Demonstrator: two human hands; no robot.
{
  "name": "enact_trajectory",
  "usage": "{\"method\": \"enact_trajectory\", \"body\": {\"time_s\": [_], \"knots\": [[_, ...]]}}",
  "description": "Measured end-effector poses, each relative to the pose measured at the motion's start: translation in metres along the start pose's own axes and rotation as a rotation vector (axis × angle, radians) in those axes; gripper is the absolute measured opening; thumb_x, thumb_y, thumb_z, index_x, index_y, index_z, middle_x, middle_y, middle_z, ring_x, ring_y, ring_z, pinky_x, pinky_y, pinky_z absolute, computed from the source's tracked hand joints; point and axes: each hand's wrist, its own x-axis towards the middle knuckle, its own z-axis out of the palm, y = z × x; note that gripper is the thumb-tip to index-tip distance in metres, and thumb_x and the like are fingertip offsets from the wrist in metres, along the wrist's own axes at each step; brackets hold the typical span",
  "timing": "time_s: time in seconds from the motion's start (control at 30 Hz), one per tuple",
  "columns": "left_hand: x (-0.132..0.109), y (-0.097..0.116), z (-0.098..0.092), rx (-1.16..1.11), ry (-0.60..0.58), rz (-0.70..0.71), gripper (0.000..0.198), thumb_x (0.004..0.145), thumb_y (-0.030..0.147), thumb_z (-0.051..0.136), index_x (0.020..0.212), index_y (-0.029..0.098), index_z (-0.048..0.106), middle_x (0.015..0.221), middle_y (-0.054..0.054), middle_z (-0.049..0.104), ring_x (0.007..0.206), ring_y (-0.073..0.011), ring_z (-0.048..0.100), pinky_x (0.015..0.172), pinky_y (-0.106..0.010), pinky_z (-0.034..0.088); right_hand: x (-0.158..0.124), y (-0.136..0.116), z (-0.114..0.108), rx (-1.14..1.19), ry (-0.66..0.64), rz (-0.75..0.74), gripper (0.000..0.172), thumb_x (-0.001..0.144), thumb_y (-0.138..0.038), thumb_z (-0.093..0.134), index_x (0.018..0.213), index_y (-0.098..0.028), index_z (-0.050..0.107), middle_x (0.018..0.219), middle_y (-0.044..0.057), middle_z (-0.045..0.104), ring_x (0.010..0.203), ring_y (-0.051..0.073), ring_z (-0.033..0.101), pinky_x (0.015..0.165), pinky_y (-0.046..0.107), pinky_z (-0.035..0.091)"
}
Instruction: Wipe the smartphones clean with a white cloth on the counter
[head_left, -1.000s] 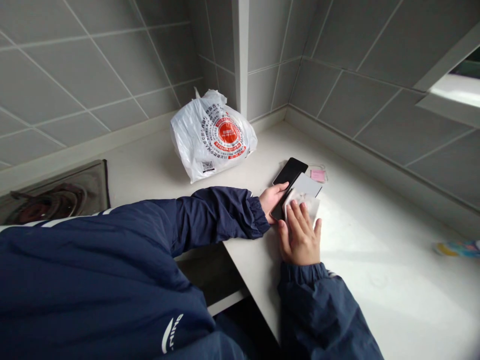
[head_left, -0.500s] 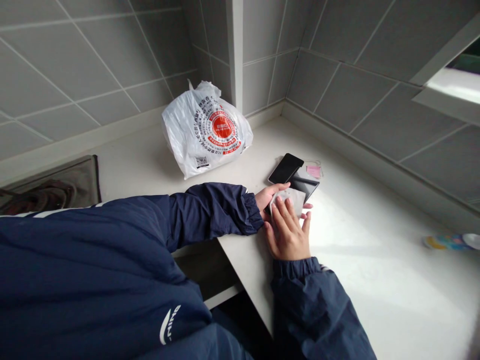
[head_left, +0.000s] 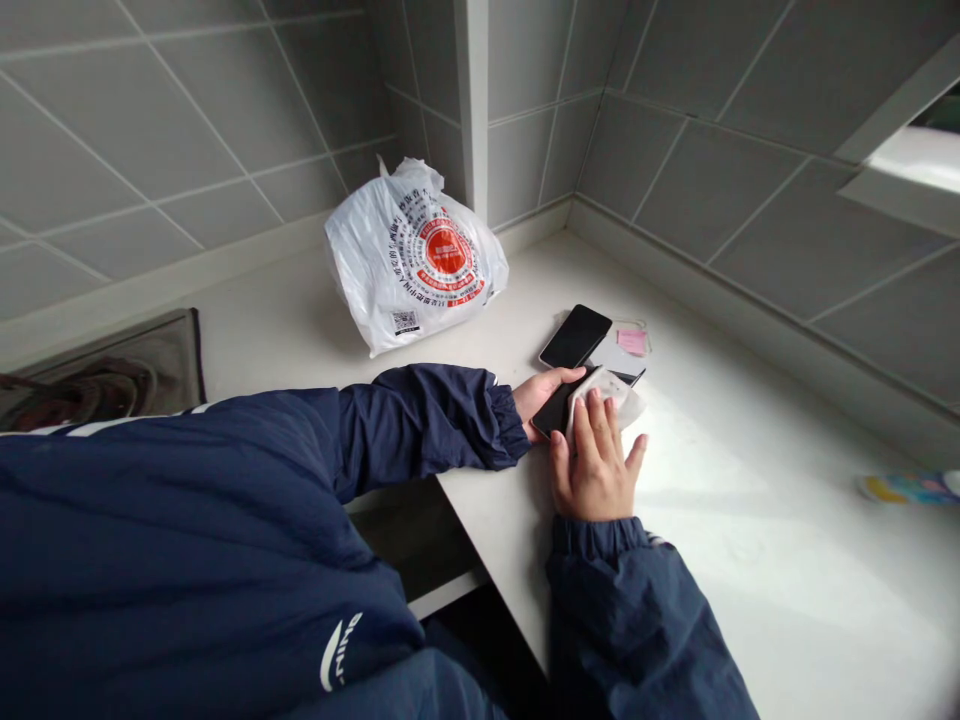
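My left hand [head_left: 541, 392] grips the edge of a dark smartphone [head_left: 553, 415], which is partly hidden under a white wipe [head_left: 604, 402]. My right hand [head_left: 596, 465] rests on that wipe with its fingers spread, pressing it against the phone. Just beyond both hands, a second black smartphone [head_left: 575, 336] lies face up on the counter, apart from my fingers. Beside it are a pale grey flat sheet [head_left: 613, 358] and a small pink slip in clear film [head_left: 632, 342].
A white plastic bag with red print [head_left: 412, 262] stands on the white counter [head_left: 750, 520] against grey tiled walls. The counter's front edge runs below my arms. A dark recessed appliance [head_left: 112, 365] sits at left, and a colourful object [head_left: 907, 488] lies at right.
The wipe and my right hand have shifted right across the dark phone, uncovering more of its surface near my left hand. The head view has barely moved.
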Motion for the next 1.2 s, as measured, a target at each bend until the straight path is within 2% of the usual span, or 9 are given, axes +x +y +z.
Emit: {"method": "enact_trajectory", "body": {"time_s": [0.13, 0.3, 0.47, 0.57, 0.67, 0.77, 0.87, 1.1, 1.2], "knots": [[0.000, 0.000, 0.003, 0.018, 0.051, -0.006, 0.053, 0.106, 0.034, 0.027, 0.126, 0.003, 0.065, 0.087, -0.012, 0.076, 0.075, -0.0182, 0.073, 0.083, -0.029, 0.051, 0.001, 0.002, -0.001, -0.006, 0.018, 0.064, 0.058, 0.100, -0.036, 0.050, 0.155, -0.020, 0.039, 0.157, 0.016, 0.045, 0.146, 0.033, 0.044, 0.120, 0.064, 0.021], [-0.001, -0.002, 0.009, 0.032, 0.059, 0.018, 0.054, 0.105, 0.034, 0.027, 0.132, 0.004, 0.062, 0.095, -0.014, 0.077, 0.074, -0.0187, 0.073, 0.084, -0.029, 0.051, 0.001, 0.003, -0.002, 0.002, -0.016, 0.075, 0.063, 0.100, -0.039, 0.048, 0.158, -0.018, 0.033, 0.159, 0.019, 0.041, 0.150, 0.035, 0.036, 0.118, 0.067, 0.023], [-0.006, 0.001, 0.001, 0.014, 0.037, -0.012, 0.062, 0.102, 0.050, 0.030, 0.130, 0.006, 0.063, 0.100, -0.017, 0.076, 0.090, -0.0242, 0.074, 0.092, -0.038, 0.052, -0.003, -0.009, -0.003, 0.075, -0.082, -0.166, 0.055, 0.099, -0.033, 0.049, 0.153, -0.021, 0.042, 0.154, 0.012, 0.051, 0.150, 0.027, 0.038, 0.125, 0.061, 0.003], [-0.008, 0.002, -0.002, 0.015, 0.007, -0.056, 0.072, 0.099, 0.060, 0.027, 0.129, 0.005, 0.063, 0.104, -0.019, 0.075, 0.096, -0.0265, 0.073, 0.092, -0.039, 0.052, -0.003, -0.014, -0.004, 0.091, -0.090, -0.193, 0.049, 0.100, -0.034, 0.048, 0.147, -0.021, 0.049, 0.152, 0.011, 0.053, 0.149, 0.024, 0.040, 0.126, 0.058, -0.006], [-0.011, -0.001, -0.002, 0.002, 0.037, 0.032, 0.067, 0.099, 0.055, 0.032, 0.128, 0.004, 0.063, 0.104, -0.019, 0.074, 0.095, -0.0257, 0.073, 0.093, -0.037, 0.052, -0.001, -0.011, -0.005, 0.079, -0.071, -0.142, 0.048, 0.101, -0.036, 0.046, 0.146, -0.020, 0.050, 0.153, 0.011, 0.051, 0.147, 0.023, 0.042, 0.126, 0.056, -0.005], [-0.014, -0.007, -0.001, 0.005, 0.136, 0.156, 0.053, 0.099, 0.043, 0.038, 0.123, 0.005, 0.065, 0.094, -0.015, 0.076, 0.090, -0.0228, 0.074, 0.093, -0.034, 0.051, 0.000, -0.005, -0.006, 0.073, -0.057, -0.078, 0.048, 0.101, -0.035, 0.044, 0.146, -0.019, 0.049, 0.154, 0.013, 0.050, 0.146, 0.022, 0.043, 0.127, 0.056, 0.000], [-0.018, -0.010, -0.003, 0.019, 0.178, 0.203, 0.048, 0.099, 0.038, 0.037, 0.119, 0.006, 0.066, 0.096, -0.014, 0.076, 0.090, -0.0225, 0.074, 0.094, -0.034, 0.051, -0.002, -0.004, -0.006, 0.073, -0.059, -0.043, 0.049, 0.102, -0.035, 0.044, 0.147, -0.017, 0.049, 0.155, 0.013, 0.049, 0.147, 0.023, 0.043, 0.127, 0.056, 0.004], [-0.023, -0.006, -0.009, 0.114, 0.014, 0.064, 0.075, 0.096, 0.061, 0.029, 0.139, 0.005, 0.055, 0.113, -0.020, 0.072, 0.105, -0.0298, 0.071, 0.098, -0.045, 0.049, -0.008, -0.025, -0.007, 0.145, -0.127, -0.231, 0.055, 0.098, -0.036, 0.047, 0.148, -0.013, 0.048, 0.157, 0.011, 0.046, 0.150, 0.028, 0.036, 0.126, 0.058, -0.009], [-0.022, -0.007, -0.005, 0.097, 0.027, 0.129, 0.077, 0.097, 0.060, 0.024, 0.141, 0.003, 0.053, 0.117, -0.021, 0.071, 0.107, -0.0308, 0.070, 0.099, -0.046, 0.049, -0.008, -0.023, -0.005, 0.121, -0.096, -0.145, 0.054, 0.099, -0.036, 0.046, 0.149, -0.016, 0.046, 0.156, 0.012, 0.047, 0.148, 0.026, 0.040, 0.126, 0.058, -0.008]]}}
